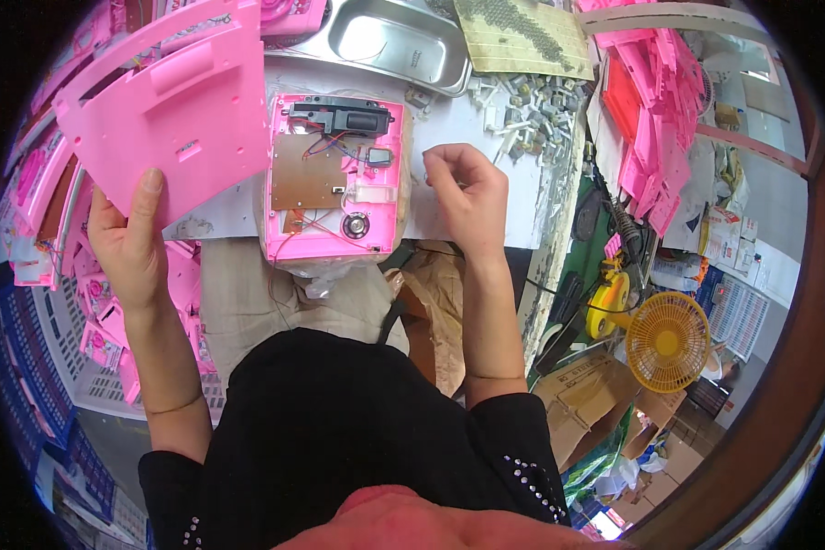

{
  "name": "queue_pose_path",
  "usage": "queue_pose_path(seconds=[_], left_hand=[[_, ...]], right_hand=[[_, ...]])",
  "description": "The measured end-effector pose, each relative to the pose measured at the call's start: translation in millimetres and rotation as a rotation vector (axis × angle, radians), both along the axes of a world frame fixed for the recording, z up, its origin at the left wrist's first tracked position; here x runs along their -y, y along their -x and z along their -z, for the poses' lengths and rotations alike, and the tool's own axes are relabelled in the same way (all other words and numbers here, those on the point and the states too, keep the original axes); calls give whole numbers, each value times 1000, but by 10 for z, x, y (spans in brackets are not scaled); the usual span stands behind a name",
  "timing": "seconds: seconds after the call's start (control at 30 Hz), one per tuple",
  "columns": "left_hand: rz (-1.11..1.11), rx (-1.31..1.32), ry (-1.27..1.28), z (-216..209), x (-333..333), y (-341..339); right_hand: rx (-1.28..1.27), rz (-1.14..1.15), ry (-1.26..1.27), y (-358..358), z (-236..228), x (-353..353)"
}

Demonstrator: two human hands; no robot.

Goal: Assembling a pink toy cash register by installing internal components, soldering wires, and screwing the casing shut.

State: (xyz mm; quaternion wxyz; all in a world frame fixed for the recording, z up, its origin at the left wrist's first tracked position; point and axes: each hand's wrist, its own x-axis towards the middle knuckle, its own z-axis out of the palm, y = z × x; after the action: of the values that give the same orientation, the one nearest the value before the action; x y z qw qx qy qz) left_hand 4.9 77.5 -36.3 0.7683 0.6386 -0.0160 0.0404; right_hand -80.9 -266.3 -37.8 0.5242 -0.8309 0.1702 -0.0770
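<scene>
Raised at the left, a pink plastic back cover (179,128) with a handle slot is gripped at its lower edge by my left hand (130,243), thumb on the face toward me. An open pink casing (390,234) lies on the worktable in front of me. Inside it are a brown circuit board (302,174), a black module (339,117), a small round speaker (355,225) and thin wires. My right hand (475,197) hovers just right of the casing, fingers curled and thumb against the index finger. Whatever may be between those fingers is hidden.
Behind the casing sits a metal tray (463,69), beside a sheet covered with tiny dark parts (522,32). Small grey-white parts (532,115) are heaped at the right. Pink panels (655,128) pile up farther right, above a yellow fan (667,342). Pink assemblies crowd the left, over a crate (82,367).
</scene>
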Motion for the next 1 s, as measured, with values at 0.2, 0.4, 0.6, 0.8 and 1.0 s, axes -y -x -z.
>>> queue_pose_path(seconds=[0.2,0.4,0.6,0.8,1.0], left_hand=[[-33,-20,12,53,-82,49],[-31,-23,-5,155,-179,58],[-16,-18,28,183,-166,27],[-3,-54,136,20,111,3],[125,-57,280,-180,701,-128]], right_hand=[[38,-36,11,-20,11,-108],[114,-49,38,-58,64,-157],[80,-99,89,-3,18,-112],[151,12,-4,74,-68,-7],[336,-182,-471,-167,-378,-204]])
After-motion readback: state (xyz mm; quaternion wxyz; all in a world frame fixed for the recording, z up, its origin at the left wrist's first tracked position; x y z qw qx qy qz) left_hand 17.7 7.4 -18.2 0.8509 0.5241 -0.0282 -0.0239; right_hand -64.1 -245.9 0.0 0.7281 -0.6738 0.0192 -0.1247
